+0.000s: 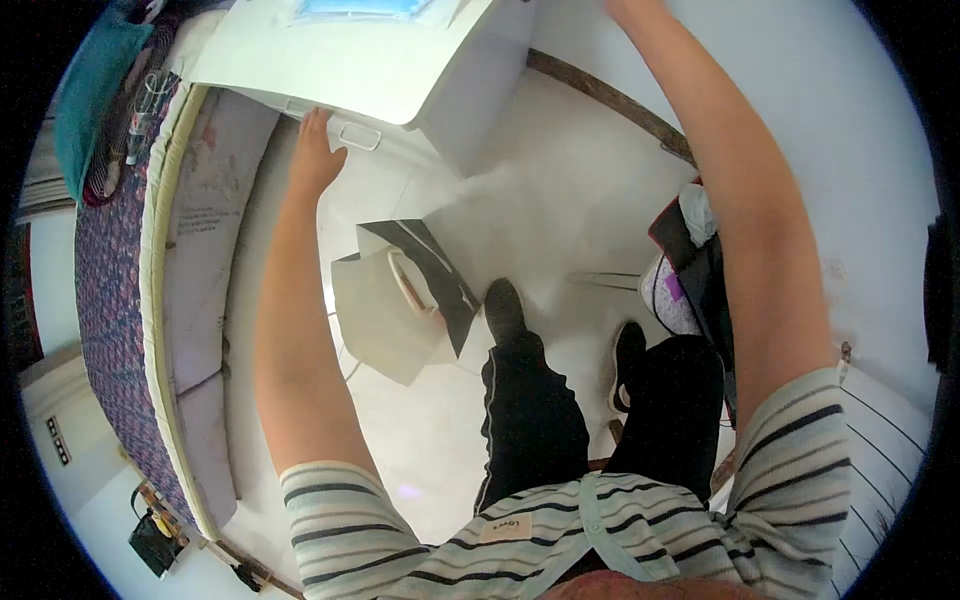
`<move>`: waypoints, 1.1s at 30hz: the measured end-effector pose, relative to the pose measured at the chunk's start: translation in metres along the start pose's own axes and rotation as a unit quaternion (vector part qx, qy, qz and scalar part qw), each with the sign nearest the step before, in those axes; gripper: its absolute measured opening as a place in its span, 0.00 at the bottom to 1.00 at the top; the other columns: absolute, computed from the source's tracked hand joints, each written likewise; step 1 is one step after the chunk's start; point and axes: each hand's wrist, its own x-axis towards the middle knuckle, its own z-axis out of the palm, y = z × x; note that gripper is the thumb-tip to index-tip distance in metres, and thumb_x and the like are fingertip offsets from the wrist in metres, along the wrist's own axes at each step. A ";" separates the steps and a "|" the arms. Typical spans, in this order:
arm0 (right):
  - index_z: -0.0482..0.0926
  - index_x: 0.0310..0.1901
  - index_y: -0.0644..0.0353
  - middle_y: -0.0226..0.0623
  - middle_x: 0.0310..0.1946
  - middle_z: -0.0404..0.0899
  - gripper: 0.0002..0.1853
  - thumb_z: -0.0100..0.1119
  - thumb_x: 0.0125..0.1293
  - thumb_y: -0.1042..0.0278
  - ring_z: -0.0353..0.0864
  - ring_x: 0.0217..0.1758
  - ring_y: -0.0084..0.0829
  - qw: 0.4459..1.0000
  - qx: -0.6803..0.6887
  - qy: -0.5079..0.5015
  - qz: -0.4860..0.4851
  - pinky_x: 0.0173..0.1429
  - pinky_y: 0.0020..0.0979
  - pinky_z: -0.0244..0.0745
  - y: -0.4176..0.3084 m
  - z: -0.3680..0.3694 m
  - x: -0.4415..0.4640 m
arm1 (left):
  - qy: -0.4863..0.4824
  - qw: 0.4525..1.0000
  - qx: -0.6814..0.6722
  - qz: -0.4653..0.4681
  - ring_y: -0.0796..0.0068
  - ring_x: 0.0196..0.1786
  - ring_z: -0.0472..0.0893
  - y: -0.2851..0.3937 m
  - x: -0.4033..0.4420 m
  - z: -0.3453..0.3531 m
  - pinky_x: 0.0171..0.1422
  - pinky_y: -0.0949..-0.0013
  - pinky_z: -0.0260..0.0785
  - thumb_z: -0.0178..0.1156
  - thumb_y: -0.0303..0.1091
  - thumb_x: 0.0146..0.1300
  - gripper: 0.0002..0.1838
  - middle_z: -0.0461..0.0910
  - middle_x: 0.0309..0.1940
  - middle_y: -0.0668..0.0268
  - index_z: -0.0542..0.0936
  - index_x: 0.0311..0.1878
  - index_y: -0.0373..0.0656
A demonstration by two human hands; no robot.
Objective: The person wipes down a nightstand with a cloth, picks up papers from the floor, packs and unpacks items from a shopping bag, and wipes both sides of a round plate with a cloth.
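My left hand [318, 155] is at the front of a white cabinet [340, 60], its fingertips against the upper front edge beside a drawer handle [360, 137]. Its fingers are stretched out with the thumb apart, and nothing shows in it. My right arm reaches up past the cabinet's right side. Only the start of my right hand [632, 10] shows at the top edge of the view, so its fingers are hidden. A light-blue flat packet [362, 8] lies on the cabinet top, partly cut off.
A white and black paper bag [380, 305] with a handle lies on the pale floor, near my left shoe [504, 308]. The bed [120, 330] with a dark patterned cover runs along the left. A dark bag [705, 270] with white plastic stands by the right wall.
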 end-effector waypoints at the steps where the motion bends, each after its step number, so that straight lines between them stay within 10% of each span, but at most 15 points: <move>1: 0.65 0.54 0.52 0.48 0.53 0.67 0.24 0.57 0.54 0.66 0.77 0.42 0.42 0.983 0.182 0.026 0.006 0.47 0.41 0.73 -0.013 -0.013 -0.012 | -0.003 1.000 -0.007 -0.001 0.53 0.69 0.52 0.000 0.001 0.000 0.70 0.59 0.50 0.60 0.29 0.48 0.37 0.55 0.65 0.49 0.59 0.62 0.34; 10: 0.65 0.54 0.56 0.37 0.56 0.66 0.21 0.53 0.59 0.66 0.68 0.56 0.33 0.922 0.335 0.088 0.172 0.59 0.36 0.67 -0.157 -0.143 -0.260 | 0.019 0.987 -0.133 -0.092 0.55 0.62 0.64 0.072 -0.027 -0.055 0.66 0.59 0.55 0.55 0.38 0.60 0.27 0.66 0.59 0.52 0.65 0.60 0.35; 16: 0.64 0.53 0.56 0.30 0.48 0.64 0.22 0.49 0.55 0.81 0.68 0.49 0.23 0.953 0.181 -0.023 0.240 0.50 0.28 0.68 -0.203 -0.134 -0.403 | 0.021 0.948 -0.304 0.092 0.62 0.59 0.68 0.233 -0.144 -0.136 0.63 0.61 0.57 0.55 0.42 0.62 0.25 0.70 0.55 0.56 0.68 0.58 0.37; 20: 0.65 0.50 0.57 0.31 0.43 0.63 0.22 0.52 0.53 0.84 0.66 0.47 0.21 0.965 0.194 -0.037 0.172 0.44 0.21 0.67 -0.252 -0.118 -0.439 | -0.173 0.773 -0.606 0.073 0.61 0.59 0.68 0.335 -0.254 -0.148 0.64 0.61 0.57 0.55 0.37 0.61 0.28 0.69 0.56 0.58 0.61 0.63 0.38; 23: 0.65 0.56 0.55 0.37 0.46 0.63 0.29 0.63 0.51 0.72 0.65 0.50 0.29 0.988 -0.149 -0.046 -0.011 0.50 0.30 0.65 -0.274 -0.152 -0.443 | -0.228 0.569 -0.781 -0.124 0.63 0.60 0.68 0.370 -0.282 -0.124 0.63 0.62 0.61 0.56 0.32 0.60 0.31 0.66 0.58 0.57 0.57 0.65 0.39; 26: 0.59 0.63 0.54 0.43 0.53 0.63 0.43 0.71 0.44 0.61 0.61 0.57 0.42 0.948 -0.304 -0.054 -0.078 0.61 0.38 0.57 -0.301 -0.174 -0.466 | -0.181 0.604 -0.775 -0.027 0.59 0.61 0.66 0.399 -0.308 -0.136 0.65 0.59 0.61 0.55 0.31 0.59 0.32 0.63 0.60 0.56 0.54 0.65 0.40; 27: 0.57 0.63 0.56 0.44 0.55 0.61 0.44 0.71 0.44 0.62 0.59 0.61 0.43 0.975 -0.217 -0.041 -0.038 0.63 0.38 0.55 -0.295 -0.166 -0.472 | -0.152 0.657 -0.738 -0.016 0.65 0.60 0.66 0.408 -0.307 -0.138 0.61 0.67 0.63 0.47 0.17 0.54 0.32 0.64 0.59 0.55 0.54 0.65 0.37; 33: 0.50 0.65 0.60 0.44 0.59 0.60 0.46 0.69 0.46 0.69 0.62 0.62 0.36 0.984 0.037 0.093 0.150 0.64 0.37 0.58 -0.277 -0.214 -0.522 | -0.235 0.668 -0.706 0.004 0.64 0.65 0.61 0.434 -0.329 -0.131 0.63 0.66 0.58 0.53 0.26 0.56 0.34 0.57 0.64 0.55 0.53 0.66 0.37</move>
